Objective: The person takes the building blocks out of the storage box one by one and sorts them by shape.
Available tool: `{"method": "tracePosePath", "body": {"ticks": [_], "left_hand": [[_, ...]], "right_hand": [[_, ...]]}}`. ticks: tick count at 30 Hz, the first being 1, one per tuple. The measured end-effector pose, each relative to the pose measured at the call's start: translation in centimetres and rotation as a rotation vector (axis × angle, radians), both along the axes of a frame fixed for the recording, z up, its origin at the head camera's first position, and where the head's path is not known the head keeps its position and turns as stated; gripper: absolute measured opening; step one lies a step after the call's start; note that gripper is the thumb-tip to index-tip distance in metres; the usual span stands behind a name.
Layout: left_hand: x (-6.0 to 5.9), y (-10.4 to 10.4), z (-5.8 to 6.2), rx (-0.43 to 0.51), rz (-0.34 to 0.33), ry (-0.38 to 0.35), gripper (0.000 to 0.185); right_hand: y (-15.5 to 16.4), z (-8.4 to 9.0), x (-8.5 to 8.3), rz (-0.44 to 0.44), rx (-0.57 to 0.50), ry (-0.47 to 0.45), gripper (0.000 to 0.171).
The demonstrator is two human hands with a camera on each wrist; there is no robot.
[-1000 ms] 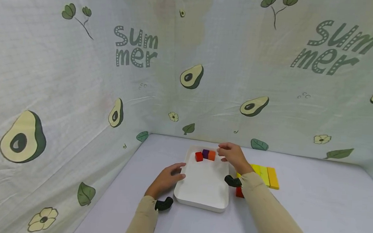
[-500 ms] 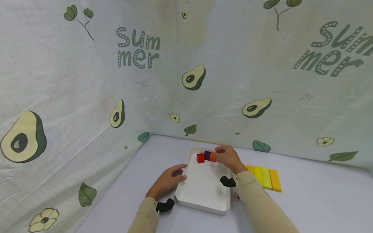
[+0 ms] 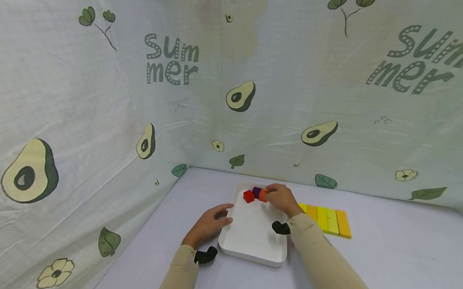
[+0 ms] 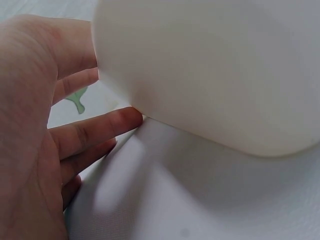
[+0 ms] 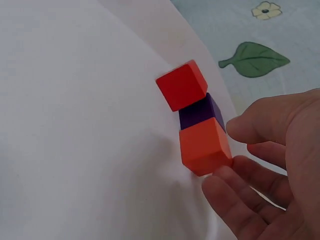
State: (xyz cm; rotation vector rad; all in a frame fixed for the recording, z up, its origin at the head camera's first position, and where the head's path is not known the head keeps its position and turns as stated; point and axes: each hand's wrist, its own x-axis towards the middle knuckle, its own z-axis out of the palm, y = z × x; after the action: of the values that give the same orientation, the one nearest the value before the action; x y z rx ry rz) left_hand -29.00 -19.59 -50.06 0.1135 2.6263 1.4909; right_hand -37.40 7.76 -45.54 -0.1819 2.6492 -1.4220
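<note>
A white tray (image 3: 251,235) lies on the table, with a red cube (image 3: 249,196), a purple cube (image 3: 256,192) and an orange cube (image 3: 263,195) in a row near its far end. In the right wrist view the red cube (image 5: 182,86) meets the purple cube (image 5: 201,113), which sits against the orange cube (image 5: 205,147). My right hand (image 3: 281,198) reaches over the tray's far right part, its fingertips at the orange cube's side and its thumb near the purple one. At the tray's left side my left hand (image 3: 208,225) rests a fingertip against the outer wall (image 4: 200,100).
Several flat yellow and orange-yellow blocks (image 3: 327,219) lie side by side right of the tray, partly behind the right forearm. A printed cloth (image 3: 275,156) hangs along the table's back and left.
My right hand has come left and down to the orange cube. The red cube has turned slightly and now sits close against the purple one. The left hand stays put.
</note>
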Motion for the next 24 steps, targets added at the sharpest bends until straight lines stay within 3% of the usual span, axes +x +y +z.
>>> {"method": "tracePosePath", "body": {"ticks": [13,24], "left_hand": [[-0.01,-0.08,-0.14,-0.012,-0.012,0.014,0.049],[-0.11,-0.05,-0.18,-0.010,-0.019,0.022,0.048]], "right_hand": [[-0.53,-0.32,0.31,-0.022,0.152,0.051,0.050],[-0.85,0.35,0.76,-0.052,0.239,0.032,0.040]]}}
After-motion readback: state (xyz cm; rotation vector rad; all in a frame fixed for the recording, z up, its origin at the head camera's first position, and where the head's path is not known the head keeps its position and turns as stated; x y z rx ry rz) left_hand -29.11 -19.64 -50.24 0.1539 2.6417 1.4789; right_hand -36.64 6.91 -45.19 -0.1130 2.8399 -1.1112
